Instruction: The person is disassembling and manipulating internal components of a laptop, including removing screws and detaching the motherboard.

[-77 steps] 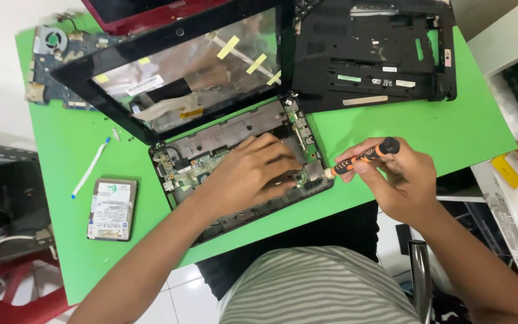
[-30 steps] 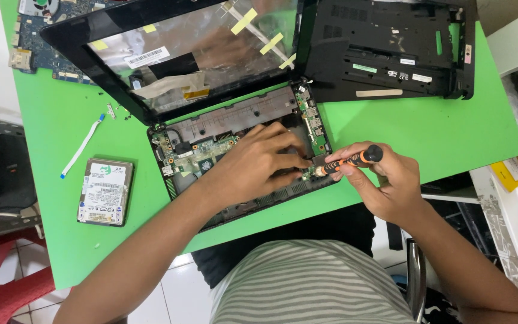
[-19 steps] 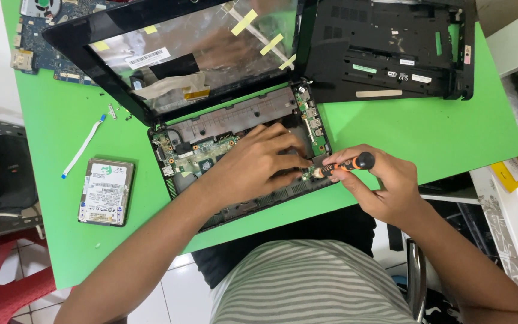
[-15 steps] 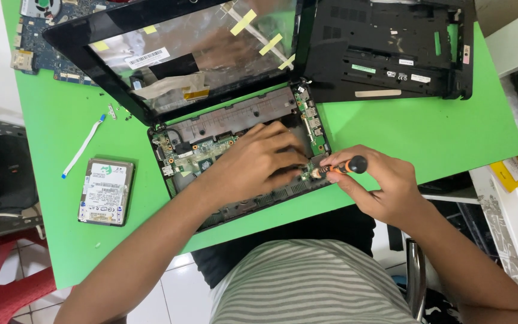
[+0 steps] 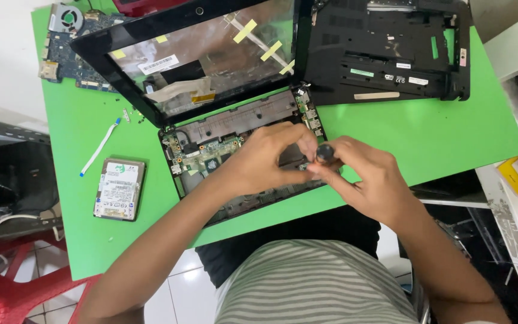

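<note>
Both hands now crowd the opened laptop base (image 5: 241,162): right hand (image 5: 361,174) has swung its pinched screwdriver (image 5: 324,152) from slanted to upright, left hand (image 5: 265,159) curled steadying beside its tip.

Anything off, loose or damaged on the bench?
Nothing spilled. The small laptop base lies stripped open under both hands, yellow tape strips patch its bare screen frame, and a silver hard drive and white ribbon cable lie loose on the green table.
</note>
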